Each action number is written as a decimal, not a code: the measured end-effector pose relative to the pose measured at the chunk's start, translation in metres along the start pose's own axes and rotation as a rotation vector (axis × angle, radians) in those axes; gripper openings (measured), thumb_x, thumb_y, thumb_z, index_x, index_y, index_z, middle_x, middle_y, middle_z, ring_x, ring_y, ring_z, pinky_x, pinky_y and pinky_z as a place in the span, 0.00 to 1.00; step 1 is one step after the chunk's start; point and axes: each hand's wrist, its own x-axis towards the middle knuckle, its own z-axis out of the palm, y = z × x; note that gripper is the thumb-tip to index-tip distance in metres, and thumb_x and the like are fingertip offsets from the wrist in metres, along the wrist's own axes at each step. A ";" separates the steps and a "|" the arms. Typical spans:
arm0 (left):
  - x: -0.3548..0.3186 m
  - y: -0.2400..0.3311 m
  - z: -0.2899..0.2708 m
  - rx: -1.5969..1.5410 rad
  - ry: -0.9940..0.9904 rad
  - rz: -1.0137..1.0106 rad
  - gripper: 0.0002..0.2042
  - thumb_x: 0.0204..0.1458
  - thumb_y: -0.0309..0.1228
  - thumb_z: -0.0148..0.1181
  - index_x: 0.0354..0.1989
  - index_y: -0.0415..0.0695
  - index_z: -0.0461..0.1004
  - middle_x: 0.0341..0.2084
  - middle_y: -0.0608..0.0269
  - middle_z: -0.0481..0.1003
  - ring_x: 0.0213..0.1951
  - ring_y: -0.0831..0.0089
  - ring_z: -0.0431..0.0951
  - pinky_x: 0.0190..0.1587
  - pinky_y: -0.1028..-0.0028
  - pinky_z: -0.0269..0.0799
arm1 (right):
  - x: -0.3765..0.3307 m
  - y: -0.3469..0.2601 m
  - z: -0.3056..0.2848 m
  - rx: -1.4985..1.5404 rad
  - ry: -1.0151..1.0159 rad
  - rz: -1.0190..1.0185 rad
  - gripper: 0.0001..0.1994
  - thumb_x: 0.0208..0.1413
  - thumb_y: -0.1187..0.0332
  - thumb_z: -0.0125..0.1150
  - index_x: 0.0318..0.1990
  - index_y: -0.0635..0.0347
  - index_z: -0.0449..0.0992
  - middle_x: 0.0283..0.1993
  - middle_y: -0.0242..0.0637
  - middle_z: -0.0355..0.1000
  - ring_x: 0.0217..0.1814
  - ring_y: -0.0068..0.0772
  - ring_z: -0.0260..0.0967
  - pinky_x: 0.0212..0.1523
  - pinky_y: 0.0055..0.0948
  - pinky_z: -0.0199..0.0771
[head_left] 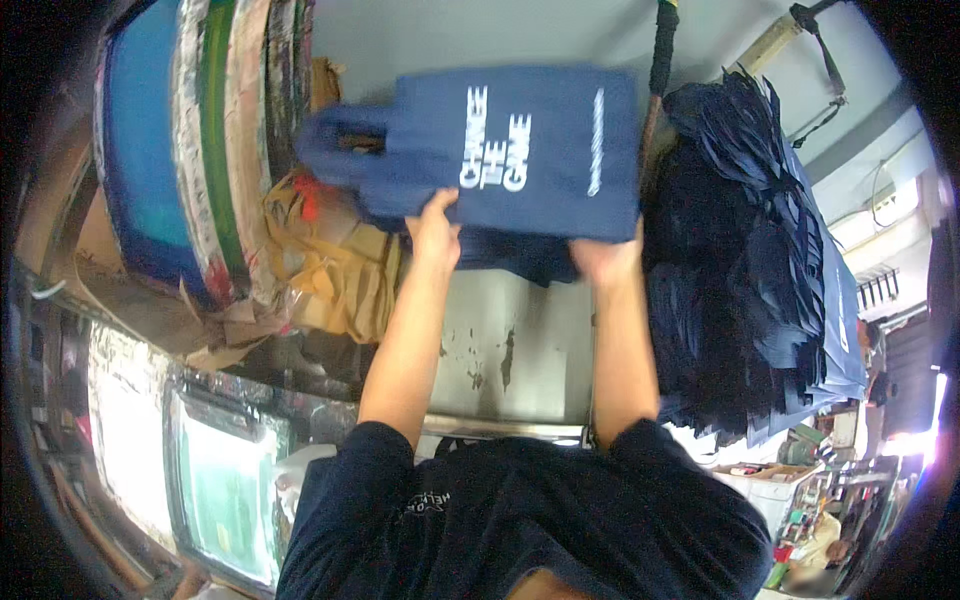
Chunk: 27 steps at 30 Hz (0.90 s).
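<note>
Bag [560, 150]: flat, rectangular navy fabric

A working shop floor, apparently a fabric-printing workshop, crowds in around a worn, pale work surface [510, 350] with its coating chipped away in dark patches. Paint-smeared frames [215, 150], one around a blue panel [150, 150], stand packed at left beside crumpled yellow-brown wrapping [350, 285]. A navy cloth bag [560, 150] bears white lettering, and a thick pile of dark blue fabric pieces [740, 270] rises at right. Farther back, a cluttered white worktable [755, 495] and another person [820, 545] share the busy room.
</note>
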 end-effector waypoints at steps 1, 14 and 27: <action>0.002 -0.024 -0.002 0.023 0.043 -0.031 0.30 0.39 0.21 0.61 0.55 0.45 0.62 0.48 0.60 0.68 0.48 0.64 0.70 0.50 0.66 0.65 | -0.029 0.047 -0.026 0.039 0.102 0.165 0.34 0.59 0.44 0.36 0.67 0.55 0.46 0.70 0.49 0.38 0.72 0.51 0.35 0.68 0.54 0.31; 0.010 -0.115 0.008 0.540 0.372 0.418 0.36 0.39 0.20 0.68 0.59 0.37 0.55 0.54 0.47 0.66 0.55 0.58 0.67 0.59 0.66 0.59 | -0.087 0.141 -0.056 -1.382 0.296 -0.223 0.38 0.42 0.66 0.67 0.63 0.53 0.56 0.57 0.50 0.61 0.59 0.49 0.58 0.57 0.49 0.58; -0.031 -0.151 -0.101 0.463 0.392 0.123 0.35 0.44 0.33 0.68 0.58 0.40 0.53 0.44 0.55 0.64 0.41 0.68 0.66 0.46 0.68 0.65 | 0.029 0.134 -0.091 -2.237 -0.089 -0.658 0.50 0.35 0.53 0.73 0.67 0.30 0.48 0.66 0.43 0.50 0.69 0.49 0.44 0.61 0.64 0.44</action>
